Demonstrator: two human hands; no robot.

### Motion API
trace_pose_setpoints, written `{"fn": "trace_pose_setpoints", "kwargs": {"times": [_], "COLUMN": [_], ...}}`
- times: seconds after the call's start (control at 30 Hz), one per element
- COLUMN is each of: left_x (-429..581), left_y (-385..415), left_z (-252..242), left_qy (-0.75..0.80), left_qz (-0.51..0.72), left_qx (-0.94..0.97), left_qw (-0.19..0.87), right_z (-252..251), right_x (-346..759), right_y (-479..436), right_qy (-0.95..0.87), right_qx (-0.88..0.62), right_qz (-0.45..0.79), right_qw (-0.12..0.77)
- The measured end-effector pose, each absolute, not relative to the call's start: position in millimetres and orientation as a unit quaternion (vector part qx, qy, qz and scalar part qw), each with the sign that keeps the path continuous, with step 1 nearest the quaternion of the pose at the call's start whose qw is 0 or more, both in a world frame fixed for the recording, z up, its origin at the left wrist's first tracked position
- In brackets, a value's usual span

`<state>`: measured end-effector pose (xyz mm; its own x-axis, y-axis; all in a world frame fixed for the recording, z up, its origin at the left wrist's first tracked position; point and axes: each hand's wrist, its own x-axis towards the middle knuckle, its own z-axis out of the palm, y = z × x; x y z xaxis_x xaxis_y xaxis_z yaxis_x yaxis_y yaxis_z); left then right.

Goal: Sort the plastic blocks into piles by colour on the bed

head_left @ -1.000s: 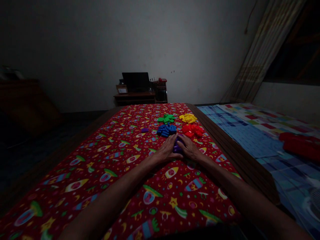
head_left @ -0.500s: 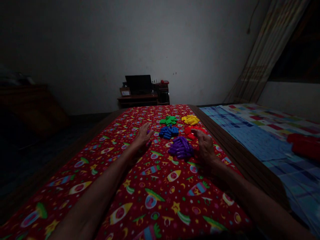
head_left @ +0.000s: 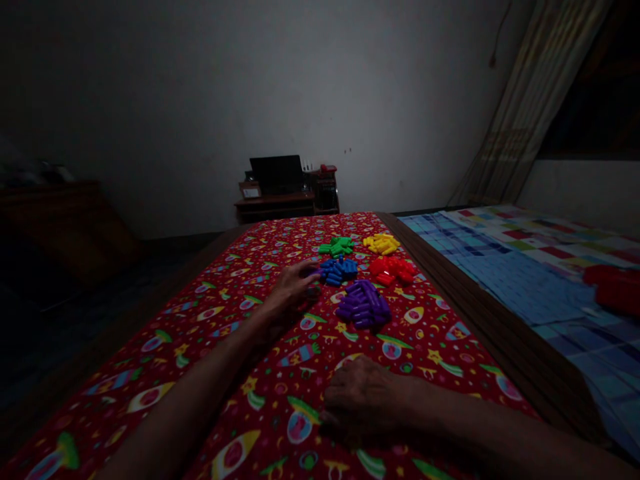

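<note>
My left hand (head_left: 293, 283) is just left of the blue pile, with a small purple plastic piece (head_left: 313, 272) pinched between thumb and fingers. Lower down, my right hand (head_left: 357, 393) rests on the red patterned cloth (head_left: 280, 400) with its fingers curled under, so whatever they may hold is hidden. Short tube-like plastic pieces lie sorted by colour: a purple pile (head_left: 364, 307) closest to me, a blue pile (head_left: 339, 270) behind it, a red pile (head_left: 393, 270) to the right, and green (head_left: 338, 247) and yellow (head_left: 381, 244) piles farther back.
Past the far end of the cloth stands a low desk (head_left: 275, 208) with a dark monitor (head_left: 277, 175). A bed with blue checked bedding (head_left: 510, 273) runs along the right, a red item (head_left: 613, 287) on it. A wooden cabinet (head_left: 65, 230) is at the left.
My right hand has come back from beside the red pile towards me and curled closed. My left hand has shifted right, close to the blue pile, with the purple piece.
</note>
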<state>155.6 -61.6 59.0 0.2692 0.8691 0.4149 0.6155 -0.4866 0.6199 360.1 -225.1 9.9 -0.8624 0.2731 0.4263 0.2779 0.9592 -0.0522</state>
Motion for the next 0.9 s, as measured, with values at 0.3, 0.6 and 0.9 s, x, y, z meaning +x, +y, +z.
{"fn": "trace_pose_setpoints", "kwargs": {"times": [0.3,0.6,0.9], "left_x": [236.9,188.4,37.2], "left_y": [-94.1,-89.0,-107.0], "left_z": [55.5,78.5,57.4], "left_qy": [0.348,0.384,0.664], "left_qz": [0.316,0.365,0.378], "left_qx": [0.843,0.830,0.641], "left_qw": [0.262,0.175,0.074], "right_z": [16.7,15.6,25.9], "right_x": [361.3,361.3,365.8], "right_y": [-226.9,-224.0,-224.3], "right_qy": [-0.969,-0.972,-0.950], "right_qx": [-0.144,-0.133,-0.134], "right_qz": [-0.017,-0.031,0.053], "right_qw": [0.199,0.192,0.275]}}
